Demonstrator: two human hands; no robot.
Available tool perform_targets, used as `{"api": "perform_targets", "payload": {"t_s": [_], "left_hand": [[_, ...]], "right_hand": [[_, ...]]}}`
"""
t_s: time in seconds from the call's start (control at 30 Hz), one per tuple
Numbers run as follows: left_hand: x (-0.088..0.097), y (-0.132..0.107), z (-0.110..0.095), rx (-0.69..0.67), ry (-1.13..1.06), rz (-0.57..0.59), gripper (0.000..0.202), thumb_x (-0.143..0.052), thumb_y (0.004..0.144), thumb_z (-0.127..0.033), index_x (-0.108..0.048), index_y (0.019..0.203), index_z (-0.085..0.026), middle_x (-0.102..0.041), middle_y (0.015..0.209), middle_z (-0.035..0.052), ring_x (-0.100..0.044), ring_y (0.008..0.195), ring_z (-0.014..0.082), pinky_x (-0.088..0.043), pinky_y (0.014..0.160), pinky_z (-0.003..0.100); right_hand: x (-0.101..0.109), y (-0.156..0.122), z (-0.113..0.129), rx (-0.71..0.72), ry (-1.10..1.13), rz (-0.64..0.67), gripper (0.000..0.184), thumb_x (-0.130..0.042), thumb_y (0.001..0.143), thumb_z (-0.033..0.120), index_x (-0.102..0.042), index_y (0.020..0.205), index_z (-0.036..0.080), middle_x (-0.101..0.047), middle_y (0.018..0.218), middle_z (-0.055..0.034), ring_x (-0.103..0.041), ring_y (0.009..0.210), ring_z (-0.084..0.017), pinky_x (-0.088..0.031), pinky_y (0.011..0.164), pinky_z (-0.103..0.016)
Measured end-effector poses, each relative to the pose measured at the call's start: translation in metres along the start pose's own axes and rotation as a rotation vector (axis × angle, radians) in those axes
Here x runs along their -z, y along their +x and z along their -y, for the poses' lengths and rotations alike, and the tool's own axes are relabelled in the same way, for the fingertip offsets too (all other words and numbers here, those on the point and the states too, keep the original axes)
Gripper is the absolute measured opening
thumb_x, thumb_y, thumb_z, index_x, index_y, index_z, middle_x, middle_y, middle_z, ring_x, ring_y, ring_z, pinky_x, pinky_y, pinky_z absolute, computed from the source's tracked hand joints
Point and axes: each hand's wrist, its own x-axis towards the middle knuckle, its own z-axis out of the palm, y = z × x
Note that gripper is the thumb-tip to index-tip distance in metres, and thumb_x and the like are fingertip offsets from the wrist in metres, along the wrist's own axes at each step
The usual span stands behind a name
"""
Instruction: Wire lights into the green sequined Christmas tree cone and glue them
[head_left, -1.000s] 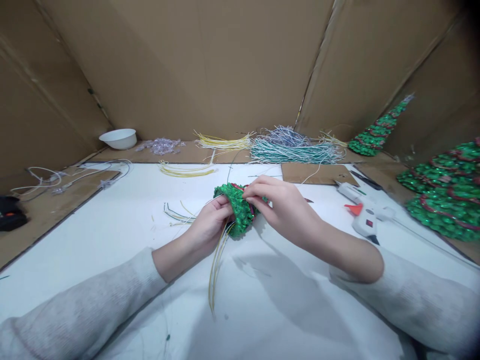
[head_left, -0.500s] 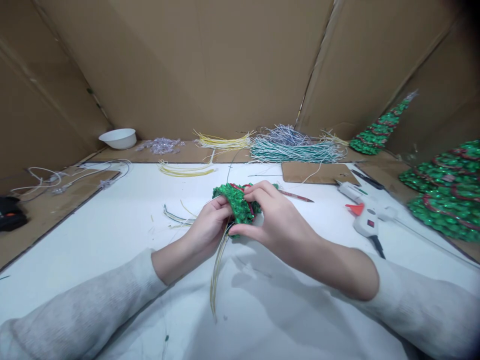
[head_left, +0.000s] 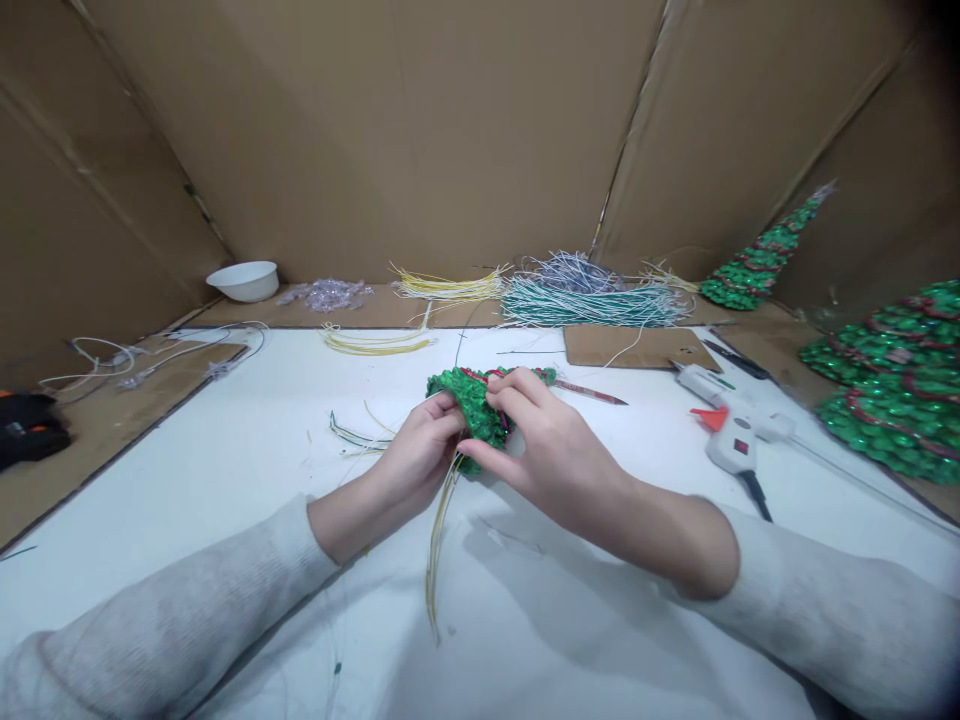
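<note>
Nearest, yellow wires [head_left: 437,540] trail over the white surface [head_left: 225,450] from a green sequin piece [head_left: 474,400]. The left hand [head_left: 420,455] and right hand [head_left: 555,450] both grip the sequin piece with pinched fingers, mid-surface. A glue gun [head_left: 731,435] lies farther right, and wire bundles [head_left: 592,295] lie at the back.

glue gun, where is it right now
In the head view the glue gun lies at the right of the white table, between the right hand and the green trees.
</note>
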Motion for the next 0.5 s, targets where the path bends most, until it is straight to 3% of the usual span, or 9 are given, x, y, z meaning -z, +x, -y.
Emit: {"api": "perform_targets", "payload": {"t_s": [0.17,0.5], "left_hand": [[-0.0021,-0.001,-0.0004,-0.007,-0.007,-0.01,0.011,-0.066,0.064,-0.009,-0.069,0.073,-0.015,-0.069,0.07,0.0008,-0.057,0.061,0.0098,-0.043,0.063,0.02],[0.0011,0.0013,0.0013,0.007,-0.014,-0.002,0.017,-0.064,0.067,-0.007,-0.072,0.081,-0.015,-0.071,0.072,0.0017,-0.061,0.064,0.0106,-0.045,0.067,0.02]], "right_hand": [[0.0005,-0.0006,-0.0006,0.016,0.018,-0.008,0.024,-0.065,0.08,0.024,-0.059,0.094,0.005,-0.057,0.1,-0.0164,-0.06,0.099,-0.03,-0.053,0.082,-0.045],[0.0007,-0.0002,-0.0017,-0.01,0.038,-0.058,0.038,-0.07,0.076,0.027,-0.056,0.103,0.004,-0.052,0.118,-0.0211,-0.057,0.108,-0.032,-0.053,0.086,-0.045]]}}
